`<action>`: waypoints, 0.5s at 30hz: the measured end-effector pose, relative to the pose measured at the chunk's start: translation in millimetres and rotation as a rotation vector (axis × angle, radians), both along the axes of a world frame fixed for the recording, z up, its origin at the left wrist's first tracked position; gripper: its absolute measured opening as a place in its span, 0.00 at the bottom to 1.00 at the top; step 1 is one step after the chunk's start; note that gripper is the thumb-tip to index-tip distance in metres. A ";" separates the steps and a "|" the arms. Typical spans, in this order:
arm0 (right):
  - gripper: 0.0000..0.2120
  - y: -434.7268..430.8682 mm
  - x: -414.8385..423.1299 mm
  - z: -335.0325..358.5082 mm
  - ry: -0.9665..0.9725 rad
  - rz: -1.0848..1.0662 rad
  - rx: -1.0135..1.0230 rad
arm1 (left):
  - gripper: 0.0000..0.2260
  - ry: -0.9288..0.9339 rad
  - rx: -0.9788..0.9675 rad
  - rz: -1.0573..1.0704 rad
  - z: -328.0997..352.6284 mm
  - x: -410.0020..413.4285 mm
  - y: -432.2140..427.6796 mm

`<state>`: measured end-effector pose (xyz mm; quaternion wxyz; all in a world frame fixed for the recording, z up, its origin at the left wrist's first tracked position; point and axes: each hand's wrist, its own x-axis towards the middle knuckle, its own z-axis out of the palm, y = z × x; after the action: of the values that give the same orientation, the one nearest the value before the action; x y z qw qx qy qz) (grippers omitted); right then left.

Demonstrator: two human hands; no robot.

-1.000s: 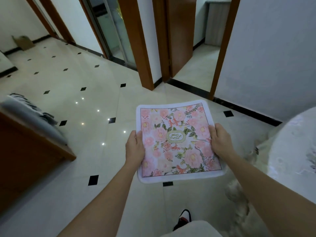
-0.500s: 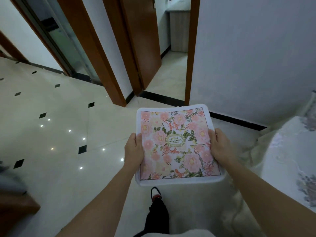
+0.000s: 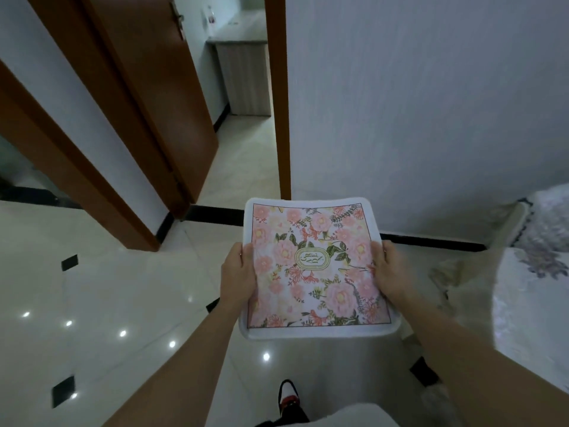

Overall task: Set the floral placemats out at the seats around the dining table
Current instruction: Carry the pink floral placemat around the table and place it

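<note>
The floral placemat [image 3: 314, 266] is held in the air above the floor [image 3: 107, 288], in front of the person and left of the bench [image 3: 532, 318]. It is a soft-looking rectangle with rounded corners. A plain white border and a thin dark line frame a print of pink blooms and green leaves around a gold oval emblem. It lies nearly flat, print upward, with its long axis running away from the person. The far short edge points toward the white wall [image 3: 431, 103] and the open doorway.

The left hand [image 3: 238, 272] grips the left long edge and the right hand [image 3: 389, 269] the right one, each about midway along. Each thumb lies on top, and the fingers are clamped on the mat from beneath, hidden by it.

The floor is glossy cream tile with small black diamond insets. The bench, at the right edge, wears a pale embroidered cloth. A brown wooden door [image 3: 160, 87] stands open.
</note>
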<state>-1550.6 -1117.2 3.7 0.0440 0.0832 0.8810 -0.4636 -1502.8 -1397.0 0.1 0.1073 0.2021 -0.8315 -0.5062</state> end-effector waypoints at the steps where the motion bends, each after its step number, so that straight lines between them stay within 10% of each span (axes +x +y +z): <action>1: 0.19 -3.0 -12.9 0.2 0.006 -0.022 -0.002 | 0.16 0.001 -0.001 -0.019 2.1 -18.4 -4.1; 15: 0.13 53.8 -132.3 -7.9 0.048 -0.309 -0.064 | 0.12 -0.034 0.052 -0.320 3.8 -217.9 57.1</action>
<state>-1682.9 -1063.4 -4.3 -0.0460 0.2052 0.8434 -0.4944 -1720.7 -1339.9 4.0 0.0057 0.0783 -0.8415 -0.5345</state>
